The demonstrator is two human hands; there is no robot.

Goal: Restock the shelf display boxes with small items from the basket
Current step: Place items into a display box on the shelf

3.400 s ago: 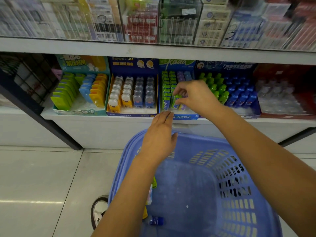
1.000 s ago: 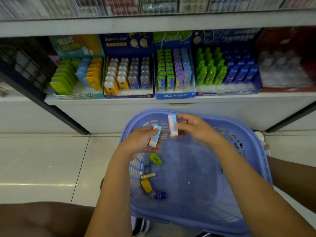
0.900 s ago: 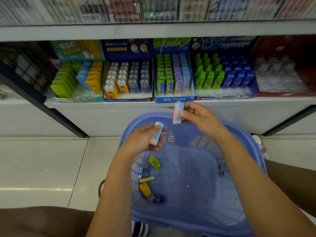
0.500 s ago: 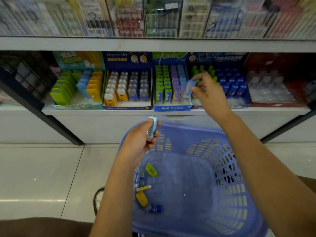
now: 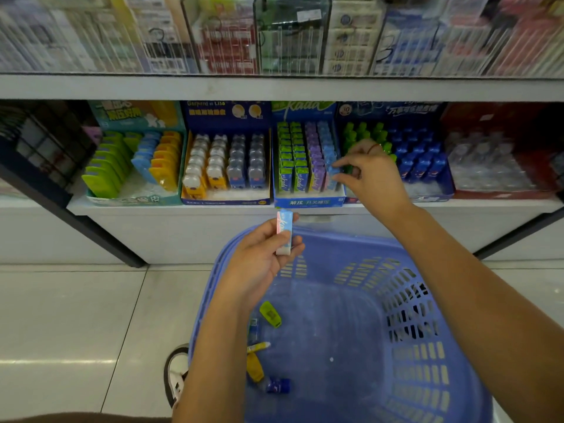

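Restocking at the lower shelf (image 5: pixel 152 210), head view.
The left hand (image 5: pixel 259 261), at frame centre just above the far rim of the basket (image 5: pixel 351 239), grips a small pink-and-blue packet (image 5: pixel 283 232) upright between thumb and fingers. The right hand (image 5: pixel 370 175), right of centre, reaches over the front wall of the display box (image 5: pixel 308 203). Its forefinger and thumb bracket the front packet of the blue column (image 5: pixel 331 172); whether they pinch it cannot be told. Loose items lie along the basket's left inner wall: a green item (image 5: pixel 270 314), a yellow item (image 5: pixel 254 366) and a blue item (image 5: pixel 277 386). Bare floor tiles (image 5: pixel 76 315) fill the lower left.
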